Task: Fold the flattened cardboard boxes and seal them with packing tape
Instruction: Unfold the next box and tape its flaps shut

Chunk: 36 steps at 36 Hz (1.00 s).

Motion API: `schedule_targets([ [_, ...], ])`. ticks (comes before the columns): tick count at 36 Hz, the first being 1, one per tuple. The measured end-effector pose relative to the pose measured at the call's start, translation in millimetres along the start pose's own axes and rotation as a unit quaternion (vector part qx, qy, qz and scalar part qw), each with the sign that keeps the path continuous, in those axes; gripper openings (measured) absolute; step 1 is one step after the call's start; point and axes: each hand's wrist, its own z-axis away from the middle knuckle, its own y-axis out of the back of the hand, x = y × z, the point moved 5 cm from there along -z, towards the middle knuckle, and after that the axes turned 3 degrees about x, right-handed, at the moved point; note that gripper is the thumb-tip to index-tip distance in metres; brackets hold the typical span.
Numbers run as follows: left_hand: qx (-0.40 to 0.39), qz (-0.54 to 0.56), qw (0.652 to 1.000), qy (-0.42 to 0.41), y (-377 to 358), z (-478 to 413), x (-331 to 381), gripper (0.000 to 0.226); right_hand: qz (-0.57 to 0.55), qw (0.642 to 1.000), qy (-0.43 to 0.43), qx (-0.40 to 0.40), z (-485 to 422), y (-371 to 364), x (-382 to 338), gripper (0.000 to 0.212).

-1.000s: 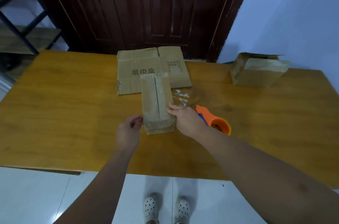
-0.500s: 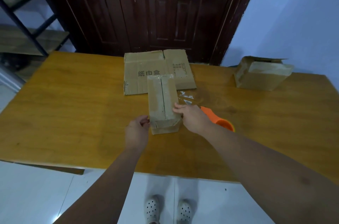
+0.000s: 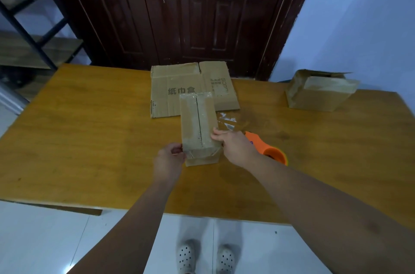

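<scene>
Box (image 3: 197, 125) sits mid counter (image 3: 89, 139), far end over the near edge of the flat cardboard (image 3: 175, 85), top seam up. My left hand (image 3: 169, 160) is curled at the near-left wall; grip or brace, can't tell. Right hand (image 3: 233, 148) fingers (image 3: 216, 136) lie flat on the top-right edge. Tape dispenser (image 3: 269, 150) is just behind it. Imo press flaps flush and square the corners before taping.

The wooden tabletop (image 3: 89, 139) carries a small taped box (image 3: 197, 121) between the left hand (image 3: 168, 159) and the right hand (image 3: 233, 148), and both hands touch it. Just beyond the box lies a flattened cardboard sheet (image 3: 170, 85) with printed characters. An orange tape dispenser (image 3: 271, 152) rests just right of the right hand, partly hidden behind it. Clear tape scraps (image 3: 226, 122) lie beyond that hand's fingertips. Well off to the right and farther away stands a second box (image 3: 318, 96).
</scene>
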Motion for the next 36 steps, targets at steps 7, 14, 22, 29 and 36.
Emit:
schedule_targets([
  [7, 0.017, -0.118, 0.990, -0.075, 1.8, -1.9, 6.2, 0.017, 0.009, 1.000, 0.029, -0.003, 2.3, 0.0, 5.8, 0.062],
  [14, 0.010, -0.160, 0.979, -0.128, 0.4, -3.0, 8.4, 0.037, -0.001, 0.999, 0.034, -0.003, 2.6, 0.1, 5.4, 0.057],
  [22, -0.037, -0.240, 0.947, -0.210, 1.1, -10.9, 12.7, 0.051, 0.039, 0.997, 0.063, -0.016, 1.9, 5.7, 3.6, 0.055],
  [29, -0.043, -0.307, 0.922, -0.234, 2.4, -13.5, 12.7, 0.051, 0.087, 0.990, 0.088, -0.062, 2.7, 8.4, 4.9, 0.059],
  [36, -0.037, -0.340, 0.906, -0.252, 3.7, -13.8, 15.6, 0.051, 0.103, 0.990, 0.086, -0.036, -2.9, 4.9, 4.0, 0.054],
])
